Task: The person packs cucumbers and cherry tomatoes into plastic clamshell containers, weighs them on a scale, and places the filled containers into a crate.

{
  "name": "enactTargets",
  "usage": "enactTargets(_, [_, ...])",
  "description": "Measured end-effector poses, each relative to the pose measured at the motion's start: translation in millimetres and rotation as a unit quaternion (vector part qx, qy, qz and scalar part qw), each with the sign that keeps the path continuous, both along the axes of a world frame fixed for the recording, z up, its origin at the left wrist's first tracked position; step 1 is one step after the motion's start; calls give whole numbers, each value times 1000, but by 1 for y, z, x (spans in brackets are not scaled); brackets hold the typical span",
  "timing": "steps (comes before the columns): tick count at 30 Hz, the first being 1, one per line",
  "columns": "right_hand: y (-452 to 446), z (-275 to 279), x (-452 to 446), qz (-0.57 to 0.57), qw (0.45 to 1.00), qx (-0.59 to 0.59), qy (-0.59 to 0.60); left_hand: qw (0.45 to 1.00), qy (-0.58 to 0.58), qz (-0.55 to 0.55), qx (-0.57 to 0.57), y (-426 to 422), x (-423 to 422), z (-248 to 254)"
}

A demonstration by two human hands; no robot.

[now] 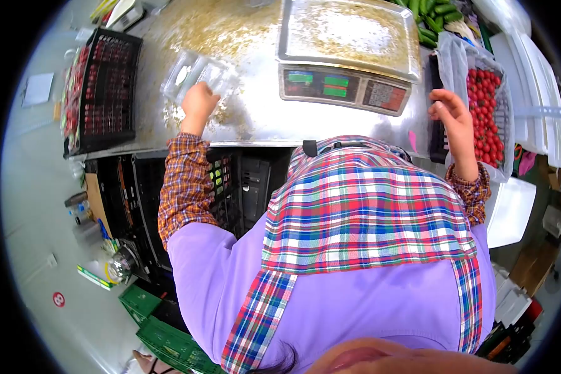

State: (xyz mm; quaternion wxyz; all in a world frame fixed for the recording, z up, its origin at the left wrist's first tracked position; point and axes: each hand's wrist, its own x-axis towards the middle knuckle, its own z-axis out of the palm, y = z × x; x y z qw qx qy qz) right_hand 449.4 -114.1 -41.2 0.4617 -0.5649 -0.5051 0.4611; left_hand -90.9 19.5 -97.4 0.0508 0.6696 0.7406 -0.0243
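Left grip: narrow, fingers curled closed on the near edge of a clear, thin plastic container.
Clear container: just beyond the left grip, above the silver metal table, brownish bits scattered around it.
Right grip: fairly wide, fingers loosely bent and parted, nothing visible in it.
Cherry tomatoes: small, round and red, just right of the right grip, in a crate lined with translucent plastic.
Scale: broad, flat-topped, metal, green displays lit, between the two grips.
Black plastic mesh crate: left of the left grip, reddish contents showing through.
Green cucumbers: beyond the right grip.
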Motion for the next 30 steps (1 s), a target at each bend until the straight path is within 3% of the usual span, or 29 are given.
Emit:
enactTargets(3, [-13,-7,23,-63,997,26,-18,1000,-14,13,-10,-1,-35,-6])
enactTargets(5, [-20,-3,48,-114,993,33,-26,995,-53,-25,83,3,-59,2])
enactTargets(9, [-23,-12,100,-194,974,37,-112,945,-180,-15,275,-11,-16,85])
enactTargets(12, [-15,-13,118,-202,973,10,-109,888,-232,-200,343,-13,65,118])
enactTargets(14, [-7,-22,117,-186,977,12,-109,871,-273,-277,300,-10,107,110])
enactTargets(16, [3,-36,118,-158,981,15,-111,853,-216,-361,308,-2,153,91])
enactTargets(18, [4,-43,112,-138,983,23,-117,844,-233,-406,260,4,191,65])
enactTargets(21, [-7,-34,108,-114,954,23,-276,890,-142,-419,105,-4,220,39])
enactTargets(25, [-21,-36,129,-140,960,6,-241,851,-225,-472,43,-10,223,66])
enactTargets(28, [-25,-23,129,-152,968,-71,-188,862,-244,-444,-21,5,239,109])
enactTargets(30, [-26,-9,129,-145,968,-20,-205,867,-263,-421,-39,28,254,128])
